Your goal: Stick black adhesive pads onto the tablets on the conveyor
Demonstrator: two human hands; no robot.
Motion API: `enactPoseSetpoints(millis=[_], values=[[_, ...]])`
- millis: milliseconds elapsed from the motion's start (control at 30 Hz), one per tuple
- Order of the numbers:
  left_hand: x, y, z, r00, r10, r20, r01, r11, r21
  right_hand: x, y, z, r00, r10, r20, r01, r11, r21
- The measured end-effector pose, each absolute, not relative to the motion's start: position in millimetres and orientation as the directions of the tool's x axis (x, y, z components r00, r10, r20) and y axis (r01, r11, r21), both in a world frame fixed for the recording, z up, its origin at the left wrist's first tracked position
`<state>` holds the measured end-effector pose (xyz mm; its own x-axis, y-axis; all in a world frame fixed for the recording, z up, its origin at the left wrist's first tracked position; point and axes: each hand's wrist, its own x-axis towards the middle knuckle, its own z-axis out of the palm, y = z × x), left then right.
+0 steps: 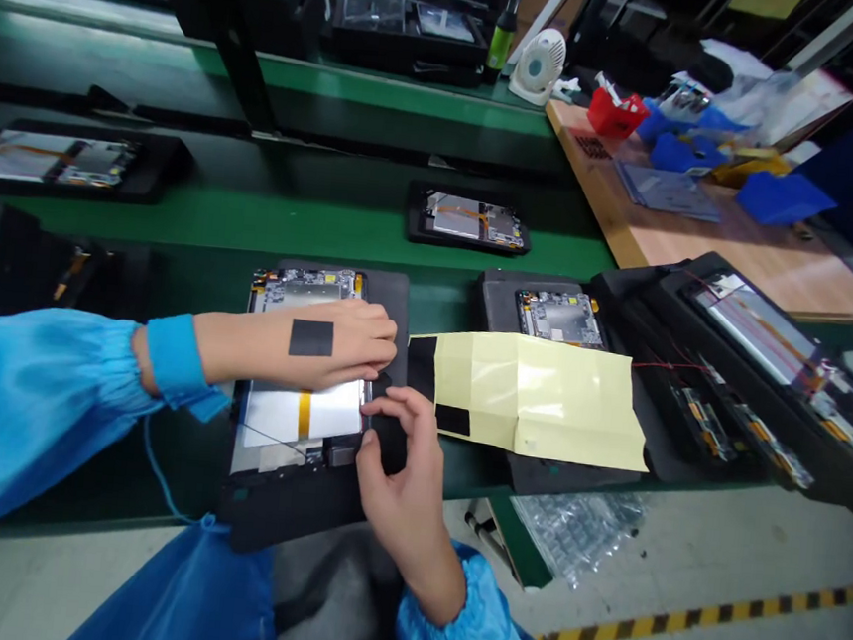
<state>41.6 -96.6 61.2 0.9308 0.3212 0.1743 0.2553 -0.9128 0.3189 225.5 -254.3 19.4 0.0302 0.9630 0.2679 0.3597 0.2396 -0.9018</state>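
Hands — on an opened tablet

We record a green assembly surface running across the view. At 6 o'clock it carries a black tray holding an opened tablet. Further black trays lie at 12 and 10 o'clock, and a creased yellow film sheet lies at 3 o'clock. At 2 o'clock, a wooden surface bears a red basket and a grey sheet. The floor at 4 o'clock shows black-and-yellow hazard tape.
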Motion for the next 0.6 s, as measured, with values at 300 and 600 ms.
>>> enactPoseSetpoints(millis=[300, 600], values=[[43, -77, 57, 0.959, 0.200, 0.199, 0.107, -0.911, 0.398, 222, -260, 25, 0.046, 0.962, 0.268, 0.405, 0.227, -0.886], [41, -93, 76, 0.964, 0.196, 0.179, 0.098, -0.889, 0.447, 223, -259, 37, 0.054, 0.982, 0.182, 0.366, 0.150, -0.918]])
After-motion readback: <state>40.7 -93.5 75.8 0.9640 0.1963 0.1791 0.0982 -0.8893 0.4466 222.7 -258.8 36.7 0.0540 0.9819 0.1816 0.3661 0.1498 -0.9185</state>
